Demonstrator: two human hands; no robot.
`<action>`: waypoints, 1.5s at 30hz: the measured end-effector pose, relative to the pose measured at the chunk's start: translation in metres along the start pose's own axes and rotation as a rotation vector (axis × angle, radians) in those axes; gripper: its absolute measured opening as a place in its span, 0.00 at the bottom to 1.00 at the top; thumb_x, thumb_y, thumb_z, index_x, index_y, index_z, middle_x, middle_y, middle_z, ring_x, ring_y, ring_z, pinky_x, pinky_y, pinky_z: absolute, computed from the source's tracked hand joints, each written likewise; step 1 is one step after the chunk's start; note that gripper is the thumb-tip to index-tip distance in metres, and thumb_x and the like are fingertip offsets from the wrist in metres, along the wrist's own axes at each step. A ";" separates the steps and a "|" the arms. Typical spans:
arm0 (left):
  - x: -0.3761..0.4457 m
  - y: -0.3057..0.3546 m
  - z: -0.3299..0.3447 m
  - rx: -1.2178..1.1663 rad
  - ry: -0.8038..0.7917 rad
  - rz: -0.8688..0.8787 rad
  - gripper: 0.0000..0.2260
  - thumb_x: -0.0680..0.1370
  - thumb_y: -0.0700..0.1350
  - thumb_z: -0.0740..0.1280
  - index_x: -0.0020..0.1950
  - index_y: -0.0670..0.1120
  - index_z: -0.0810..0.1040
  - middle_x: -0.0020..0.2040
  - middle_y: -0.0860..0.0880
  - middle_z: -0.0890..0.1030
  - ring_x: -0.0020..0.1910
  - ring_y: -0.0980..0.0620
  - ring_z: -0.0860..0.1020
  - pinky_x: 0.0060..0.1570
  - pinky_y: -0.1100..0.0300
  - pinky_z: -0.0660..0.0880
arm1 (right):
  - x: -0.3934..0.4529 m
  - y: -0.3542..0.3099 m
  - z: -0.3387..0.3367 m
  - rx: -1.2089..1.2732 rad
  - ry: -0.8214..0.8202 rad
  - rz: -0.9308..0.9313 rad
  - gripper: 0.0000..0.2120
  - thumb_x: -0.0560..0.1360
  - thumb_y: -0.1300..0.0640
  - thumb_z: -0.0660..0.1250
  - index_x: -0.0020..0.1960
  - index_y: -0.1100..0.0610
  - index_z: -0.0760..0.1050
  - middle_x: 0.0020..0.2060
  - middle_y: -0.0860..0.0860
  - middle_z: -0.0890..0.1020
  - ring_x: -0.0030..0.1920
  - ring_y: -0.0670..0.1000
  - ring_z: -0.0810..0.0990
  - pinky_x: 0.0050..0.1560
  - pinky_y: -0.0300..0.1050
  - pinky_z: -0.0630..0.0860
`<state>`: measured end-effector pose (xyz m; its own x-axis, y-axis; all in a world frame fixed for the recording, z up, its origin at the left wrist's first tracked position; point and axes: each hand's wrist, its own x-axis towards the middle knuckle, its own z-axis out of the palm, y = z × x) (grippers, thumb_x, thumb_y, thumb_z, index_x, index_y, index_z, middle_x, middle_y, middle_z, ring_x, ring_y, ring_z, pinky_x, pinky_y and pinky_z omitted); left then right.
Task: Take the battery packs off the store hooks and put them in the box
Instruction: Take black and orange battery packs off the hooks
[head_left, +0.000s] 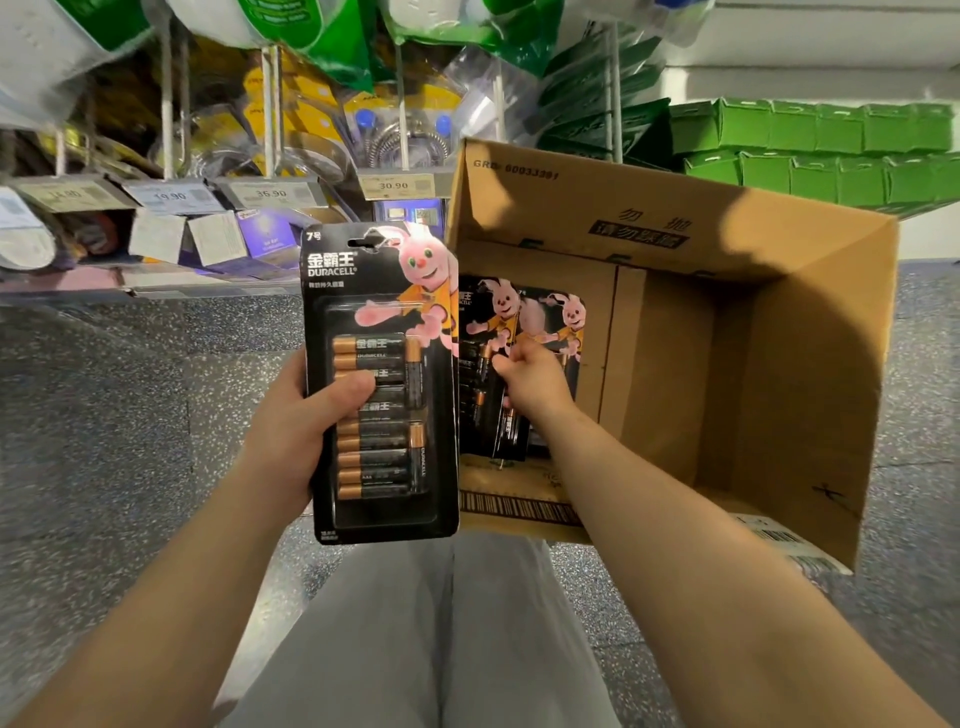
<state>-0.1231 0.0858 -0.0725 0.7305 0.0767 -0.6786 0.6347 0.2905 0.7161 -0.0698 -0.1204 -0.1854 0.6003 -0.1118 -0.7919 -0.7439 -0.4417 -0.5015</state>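
Left hand (291, 431) gripping black carded battery pack (382, 384) upright beside open brown cardboard box (810, 364), seemingly queued for loading, right hand (530, 382) down inside, fingers curled round black packs (498, 364) leaning at near wall, likely seating them.

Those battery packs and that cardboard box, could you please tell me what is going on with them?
A person is moving packs into the open brown cardboard box on the speckled floor. The left hand grips a black blister pack of batteries with a pink rabbit, upright beside the box. The right hand reaches inside, gripping the similar black packs already in the box. Price tags line the shelf above.
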 end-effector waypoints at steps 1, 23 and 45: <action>0.000 0.000 0.001 0.002 -0.003 0.002 0.29 0.53 0.52 0.76 0.53 0.49 0.75 0.39 0.51 0.85 0.36 0.52 0.84 0.31 0.59 0.80 | -0.005 -0.002 -0.004 0.020 0.003 -0.014 0.07 0.80 0.56 0.62 0.44 0.53 0.68 0.41 0.52 0.75 0.39 0.52 0.75 0.38 0.45 0.77; -0.004 -0.001 0.006 -0.089 -0.042 0.060 0.43 0.52 0.69 0.80 0.58 0.45 0.75 0.45 0.50 0.86 0.45 0.51 0.85 0.43 0.56 0.82 | -0.133 -0.090 -0.020 0.052 -0.040 -0.441 0.12 0.81 0.52 0.58 0.41 0.55 0.70 0.34 0.46 0.74 0.33 0.42 0.74 0.36 0.44 0.74; -0.001 0.002 -0.004 0.027 -0.090 -0.023 0.48 0.38 0.65 0.82 0.54 0.48 0.75 0.37 0.53 0.85 0.34 0.54 0.84 0.30 0.61 0.80 | -0.014 0.014 -0.048 0.076 0.011 0.135 0.22 0.76 0.45 0.68 0.64 0.57 0.72 0.55 0.53 0.80 0.53 0.52 0.79 0.52 0.48 0.78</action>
<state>-0.1237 0.0897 -0.0706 0.7346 -0.0162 -0.6783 0.6572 0.2658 0.7053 -0.0740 -0.1680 -0.1645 0.4966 -0.1756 -0.8500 -0.8378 -0.3530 -0.4166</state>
